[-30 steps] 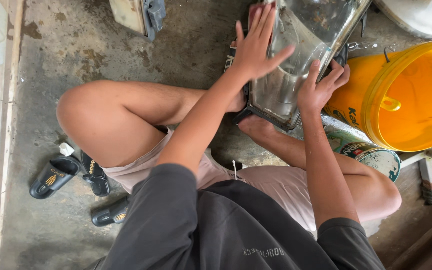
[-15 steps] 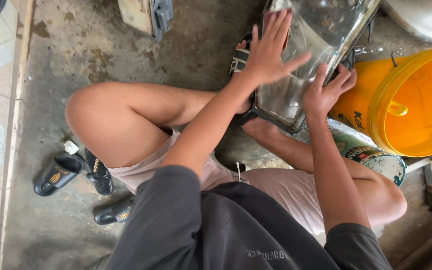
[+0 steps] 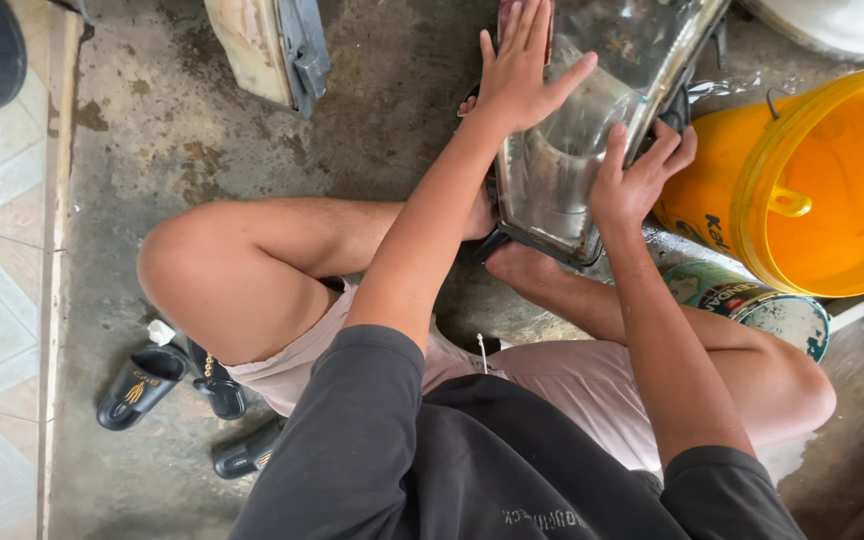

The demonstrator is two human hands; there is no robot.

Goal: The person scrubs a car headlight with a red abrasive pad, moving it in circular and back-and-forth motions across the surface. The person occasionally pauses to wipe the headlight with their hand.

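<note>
I sit cross-legged on a concrete floor with a large clear-lensed car headlight (image 3: 592,130) propped against my feet. My left hand (image 3: 525,70) lies flat on the lens near its upper left, fingers spread. My right hand (image 3: 637,175) grips the headlight's right edge, fingers curled over the lens. The headlight's dark housing rim shows along its lower edge; its top runs out of view.
An orange bucket (image 3: 802,190) lies on its side at the right, a round tin (image 3: 752,305) below it by my right knee. Black sandals (image 3: 142,385) lie at the lower left. A grey panel piece (image 3: 272,50) stands at the top. Tiled floor borders the left.
My left hand has slid slightly up the lens. The view has shifted a little to the right; the headlight and right hand stay put.
</note>
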